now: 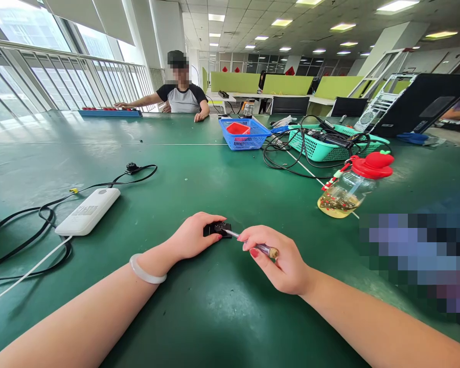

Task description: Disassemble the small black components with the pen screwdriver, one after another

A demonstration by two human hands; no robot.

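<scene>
My left hand (193, 236), with a pale bangle on its wrist, holds a small black part (211, 229) against the green table, thumb and fingers on either side of it. Most of one edge of the part is hidden by the fingers. My right hand (278, 258) grips a slim screwdriver (267, 250) with a shiny purplish handle and a gold-coloured end. Its thin metal shaft points left, and the tip touches or nearly touches the right end of the black part. Contact is too small to make out.
A white power adapter (88, 211) with black cords lies at left. To the right stand a tilted-looking drink jar (339, 194) with red lid, a blue basket (249, 143) and a green basket (314, 148) trailing black cables. A person (182, 97) sits across the table (184, 179).
</scene>
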